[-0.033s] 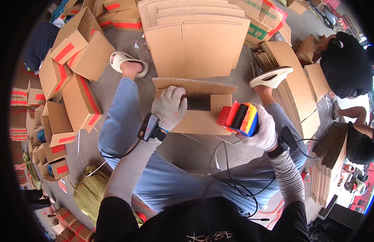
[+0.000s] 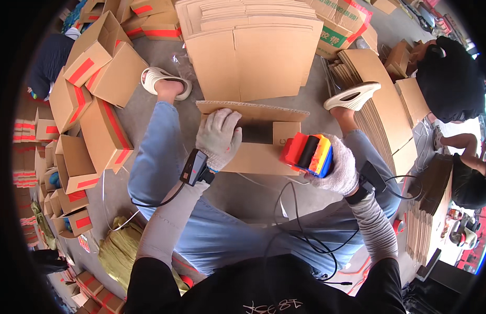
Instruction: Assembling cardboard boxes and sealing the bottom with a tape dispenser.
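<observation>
Gloved left hand (image 2: 220, 137) lies over the left end of an open carton (image 2: 253, 158), whose far flap (image 2: 271, 112) stands raised. Gloved right hand (image 2: 340, 166) grips a multicoloured tape dispenser (image 2: 309, 153) at the carton's right near corner. Flattened cartons (image 2: 266, 65) stand beyond; red-taped boxes (image 2: 100, 136) are piled at left.

**Printed marks on a carton, a box and clothing**

At the upper right of the frame, a carton (image 2: 322, 48) bears a line of green characters and, beneath it, white characters on a green block (image 2: 333, 37). In the centre, one dark character stands on the short flap (image 2: 288, 132) of the open box (image 2: 248, 158). At the bottom edge, white lettering (image 2: 272, 306) crosses the person's black shirt (image 2: 227, 288); it is stylised and hard to read. Faint lettering marks the pale left sleeve (image 2: 162, 230), lower left of centre. At the far left, a small red-and-white printed sheet (image 2: 84, 243) is too small to read.
</observation>
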Action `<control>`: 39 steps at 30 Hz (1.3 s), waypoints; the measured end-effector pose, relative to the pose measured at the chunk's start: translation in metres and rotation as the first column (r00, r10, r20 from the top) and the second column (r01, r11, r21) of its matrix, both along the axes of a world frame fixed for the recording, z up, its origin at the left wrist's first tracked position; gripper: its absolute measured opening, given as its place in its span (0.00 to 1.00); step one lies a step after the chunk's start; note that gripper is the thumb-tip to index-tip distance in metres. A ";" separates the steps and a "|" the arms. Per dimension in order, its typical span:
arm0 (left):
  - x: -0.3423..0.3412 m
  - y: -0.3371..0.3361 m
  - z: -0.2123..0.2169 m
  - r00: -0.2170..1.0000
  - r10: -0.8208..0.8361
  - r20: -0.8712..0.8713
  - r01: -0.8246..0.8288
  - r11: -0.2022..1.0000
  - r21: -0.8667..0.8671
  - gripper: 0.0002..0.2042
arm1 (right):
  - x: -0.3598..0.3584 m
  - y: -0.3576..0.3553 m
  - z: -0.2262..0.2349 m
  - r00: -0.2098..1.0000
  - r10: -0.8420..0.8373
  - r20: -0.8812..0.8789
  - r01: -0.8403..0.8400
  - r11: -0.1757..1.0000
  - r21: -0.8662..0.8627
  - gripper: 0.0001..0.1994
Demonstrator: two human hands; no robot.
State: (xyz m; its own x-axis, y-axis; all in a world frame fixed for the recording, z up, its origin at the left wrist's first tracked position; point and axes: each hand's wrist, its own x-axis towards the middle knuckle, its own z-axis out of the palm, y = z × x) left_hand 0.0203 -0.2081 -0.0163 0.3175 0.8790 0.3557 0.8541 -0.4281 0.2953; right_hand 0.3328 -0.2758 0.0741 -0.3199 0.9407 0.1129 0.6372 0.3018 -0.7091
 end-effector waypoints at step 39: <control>0.070 -0.050 0.055 -0.246 0.600 0.761 0.407 0.777 -0.481 0.17 | -0.075 0.068 0.014 0.917 0.230 0.326 -0.243 0.970 0.001 0.37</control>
State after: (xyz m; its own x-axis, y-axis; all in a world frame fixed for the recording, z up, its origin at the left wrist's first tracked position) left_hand 0.0904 -0.2585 0.0391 -0.0333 0.9414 -0.3358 -0.6438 0.2367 0.7277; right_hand 0.2578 -0.2082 0.0880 -0.5577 0.8300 0.0034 0.7349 0.4957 -0.4628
